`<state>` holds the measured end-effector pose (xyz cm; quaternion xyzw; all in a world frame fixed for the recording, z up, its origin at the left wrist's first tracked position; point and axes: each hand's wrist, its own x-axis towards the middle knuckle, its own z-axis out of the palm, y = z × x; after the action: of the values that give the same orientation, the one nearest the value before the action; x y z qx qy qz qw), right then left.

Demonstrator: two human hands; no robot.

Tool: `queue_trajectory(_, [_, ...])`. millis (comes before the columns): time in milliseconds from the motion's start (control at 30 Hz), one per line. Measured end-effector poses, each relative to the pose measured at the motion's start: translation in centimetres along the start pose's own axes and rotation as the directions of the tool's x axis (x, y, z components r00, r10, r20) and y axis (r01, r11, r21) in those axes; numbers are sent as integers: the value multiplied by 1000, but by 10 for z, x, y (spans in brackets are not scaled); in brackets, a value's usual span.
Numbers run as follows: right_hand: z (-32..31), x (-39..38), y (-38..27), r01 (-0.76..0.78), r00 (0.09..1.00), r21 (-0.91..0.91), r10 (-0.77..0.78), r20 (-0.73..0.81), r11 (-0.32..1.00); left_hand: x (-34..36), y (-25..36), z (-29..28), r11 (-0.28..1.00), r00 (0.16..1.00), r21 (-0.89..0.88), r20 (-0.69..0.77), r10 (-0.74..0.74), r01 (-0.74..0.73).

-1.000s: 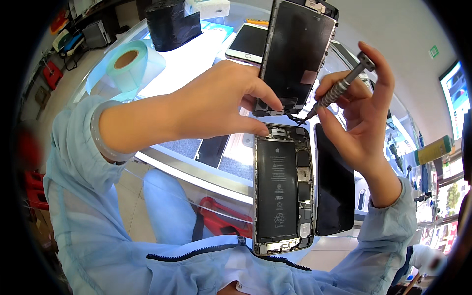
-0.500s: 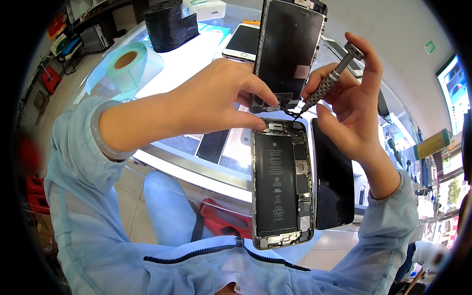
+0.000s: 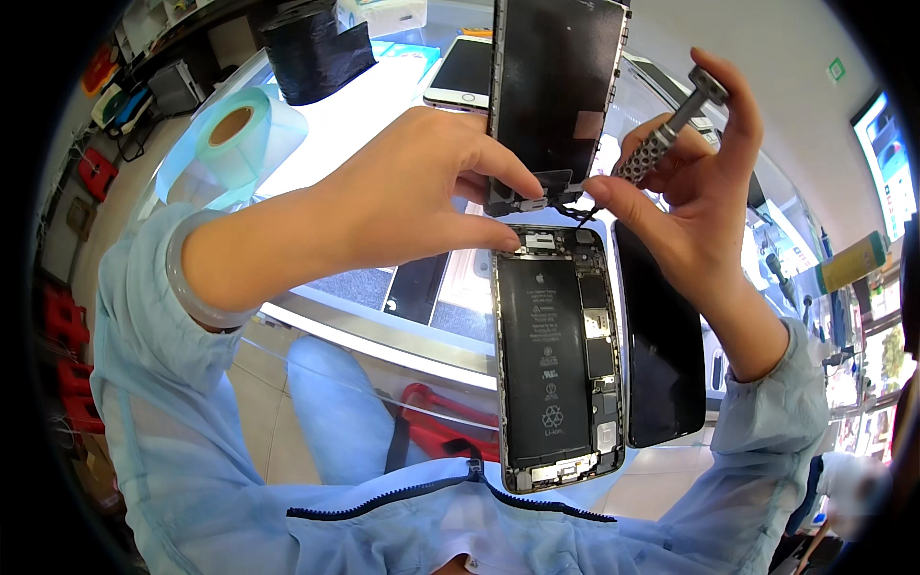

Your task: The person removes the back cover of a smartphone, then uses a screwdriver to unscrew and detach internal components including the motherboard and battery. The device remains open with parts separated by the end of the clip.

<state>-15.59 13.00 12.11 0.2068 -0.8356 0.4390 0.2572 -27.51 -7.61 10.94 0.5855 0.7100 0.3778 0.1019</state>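
An opened phone body (image 3: 556, 355) with its black battery showing hangs in the air in front of me. Its black screen panel (image 3: 556, 96) is swung upward and still joined at the top by thin cables. My left hand (image 3: 412, 201) pinches the top edge of the phone body and the foot of the screen panel. My right hand (image 3: 690, 192) holds a small metal screwdriver (image 3: 666, 129) with a knurled handle, its tip at the cable connectors between body and screen.
Below lies a glass counter (image 3: 383, 326) with a white phone (image 3: 465, 72), a black phone (image 3: 661, 364), a pale green tape roll (image 3: 230, 134) and a black roll (image 3: 307, 48). More tools lie at the right. Red crates (image 3: 72, 355) stand on the floor at left.
Both hands and the opened phone have shifted slightly left. The screwdriver tip has stayed at the connectors near the top of the phone body.
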Motion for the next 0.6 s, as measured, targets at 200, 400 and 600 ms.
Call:
queue_trajectory(200, [5,1,-4,47,999,142,-48,3,989,1,3,-1,1000,1000,-4,6,-12,12])
queue_trajectory(400, [-7,-3,2,90,996,19,-90,-2,996,2,-1,1,999,1000,-39,-11,18,-19])
queue_trajectory(600, [-25,2,-6,157,988,-60,-155,22,986,1,-2,2,997,998,-44,-39,56,-58])
